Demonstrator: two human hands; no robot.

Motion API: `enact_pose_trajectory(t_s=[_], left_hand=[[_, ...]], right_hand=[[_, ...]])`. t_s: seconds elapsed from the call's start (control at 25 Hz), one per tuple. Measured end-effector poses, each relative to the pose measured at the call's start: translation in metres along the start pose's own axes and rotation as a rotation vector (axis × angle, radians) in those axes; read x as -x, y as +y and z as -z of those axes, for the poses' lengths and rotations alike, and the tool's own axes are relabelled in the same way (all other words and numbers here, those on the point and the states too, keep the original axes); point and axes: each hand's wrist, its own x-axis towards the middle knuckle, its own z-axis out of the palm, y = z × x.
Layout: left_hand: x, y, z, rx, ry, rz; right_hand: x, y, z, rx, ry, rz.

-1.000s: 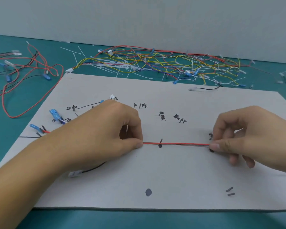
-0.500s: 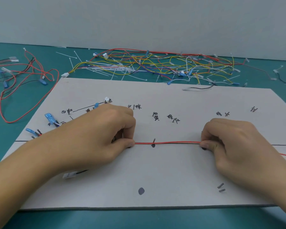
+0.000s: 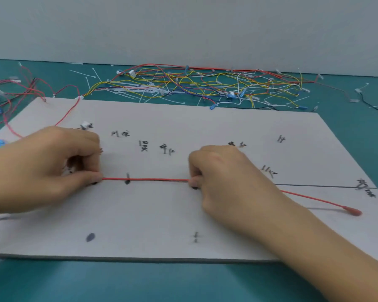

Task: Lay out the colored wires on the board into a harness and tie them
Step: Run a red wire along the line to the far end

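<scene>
A person's left hand [image 3: 52, 166] and right hand [image 3: 225, 182] each pinch a red wire [image 3: 144, 179], stretched straight between them across a white board [image 3: 205, 127] marked with handwritten labels. The wire's free end trails right, behind the right wrist. A tangle of colored wires [image 3: 194, 86] lies beyond the board on the teal table [image 3: 183, 284].

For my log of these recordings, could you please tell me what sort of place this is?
Probably a wire-harness assembly bench: a grey board with handwritten routing marks, a heap of coloured wires behind it, and a teal mat.
</scene>
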Motion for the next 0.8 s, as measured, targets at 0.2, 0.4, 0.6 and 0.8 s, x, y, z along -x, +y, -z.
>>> enact_pose_trajectory(t_s=[0.2, 0.4, 0.6, 0.8], left_hand=[[-0.012, 0.015, 0.008, -0.142, 0.028, 0.108], [-0.067, 0.083, -0.020, 0.030, 0.014, 0.008], [-0.093, 0.094, -0.031, 0.103, -0.105, 0.041], [-0.089, 0.089, -0.031, 0.225, -0.088, 0.034]], right_hand=[[-0.005, -0.003, 0.003, -0.063, -0.019, -0.117], [0.006, 0.013, 0.027, -0.111, -0.059, -0.218], [0.019, 0.038, 0.067, -0.285, -0.215, -0.313], [0.032, 0.059, 0.084, -0.430, -0.202, -0.390]])
